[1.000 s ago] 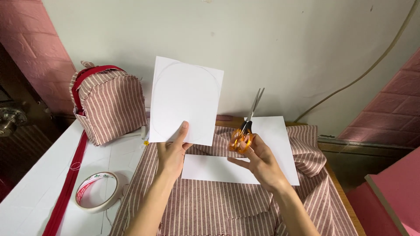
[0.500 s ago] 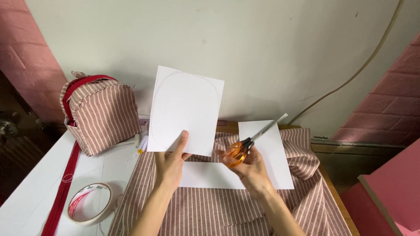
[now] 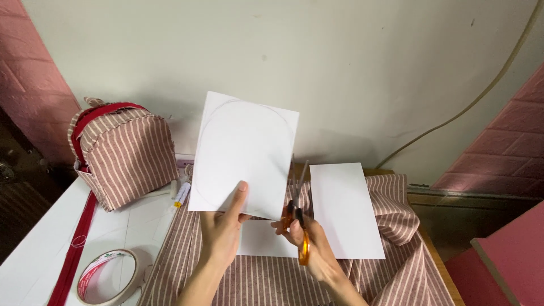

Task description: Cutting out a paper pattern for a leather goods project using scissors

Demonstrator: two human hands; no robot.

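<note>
the left hand (image 3: 221,235) pinches the white sheet (image 3: 243,156) upright above the striped cloth (image 3: 272,283), its pencilled arch uncut, while the right hand (image 3: 309,243) grips orange scissors (image 3: 297,218) with blades parted at the sheet's lower right edge, cutting barely begun.

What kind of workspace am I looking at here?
Probably a home sewing or craft table: striped fabric covers it, a small matching striped bag stands at the back, and the right hand holds orange scissors to a paper pattern.
</note>
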